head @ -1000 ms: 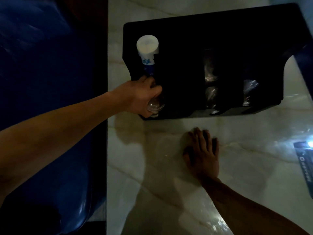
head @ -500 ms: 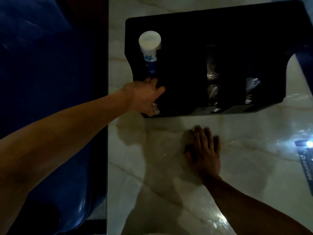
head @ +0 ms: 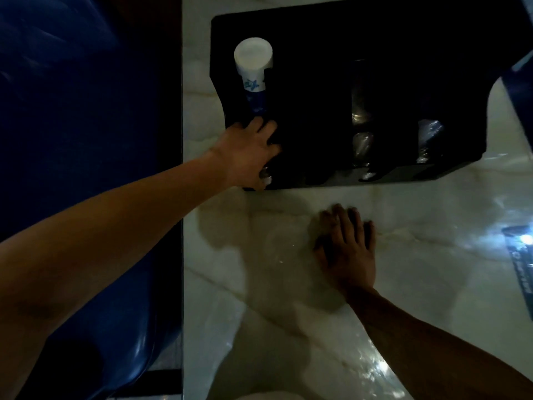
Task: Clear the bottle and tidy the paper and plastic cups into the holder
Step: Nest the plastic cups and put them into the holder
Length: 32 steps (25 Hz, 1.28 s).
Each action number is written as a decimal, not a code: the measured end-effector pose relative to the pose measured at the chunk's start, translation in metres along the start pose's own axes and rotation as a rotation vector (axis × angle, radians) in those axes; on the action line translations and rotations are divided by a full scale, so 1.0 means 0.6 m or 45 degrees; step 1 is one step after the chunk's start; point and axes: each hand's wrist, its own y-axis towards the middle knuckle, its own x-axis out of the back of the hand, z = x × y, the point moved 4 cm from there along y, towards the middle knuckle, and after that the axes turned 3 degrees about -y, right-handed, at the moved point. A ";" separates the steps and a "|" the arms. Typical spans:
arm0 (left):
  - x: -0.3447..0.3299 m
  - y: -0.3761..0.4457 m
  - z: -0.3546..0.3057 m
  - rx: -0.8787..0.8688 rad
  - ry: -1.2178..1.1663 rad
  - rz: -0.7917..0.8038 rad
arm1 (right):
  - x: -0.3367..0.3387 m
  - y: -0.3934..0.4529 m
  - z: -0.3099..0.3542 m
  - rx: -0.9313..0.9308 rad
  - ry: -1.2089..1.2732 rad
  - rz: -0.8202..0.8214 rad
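Clear plastic cup (head: pixel 266 178) under curled left hand (head: pixel 245 153) fingers at holder (head: pixel 317 90), right hand (head: pixel 347 251) flat, empty

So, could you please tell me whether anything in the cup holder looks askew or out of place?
Nothing clearly stands out. The paper cups sit in the black holder's left slot; the other slots are too dark to judge.

Near half of table (head: pixel 288 284) lies open except for the right hand (head: pixel 346 252) resting flat. The black holder (head: pixel 317 111) blocks the far half. A blue chair (head: pixel 86 111) borders the table's left edge.
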 end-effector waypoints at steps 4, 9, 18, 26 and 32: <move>0.006 -0.011 0.019 0.024 -0.298 0.076 | -0.004 0.001 -0.001 0.002 -0.004 -0.010; 0.012 -0.008 0.015 0.088 -0.271 0.118 | -0.004 0.002 -0.001 0.001 0.021 -0.022; 0.004 -0.014 0.009 0.142 -0.279 0.058 | -0.002 0.000 -0.002 0.004 -0.007 0.006; 0.027 -0.059 0.003 0.191 -0.346 -0.028 | 0.003 0.001 -0.007 0.044 0.055 0.031; 0.009 -0.160 -0.033 0.381 -0.888 -0.290 | 0.058 0.018 -0.008 0.016 0.222 0.280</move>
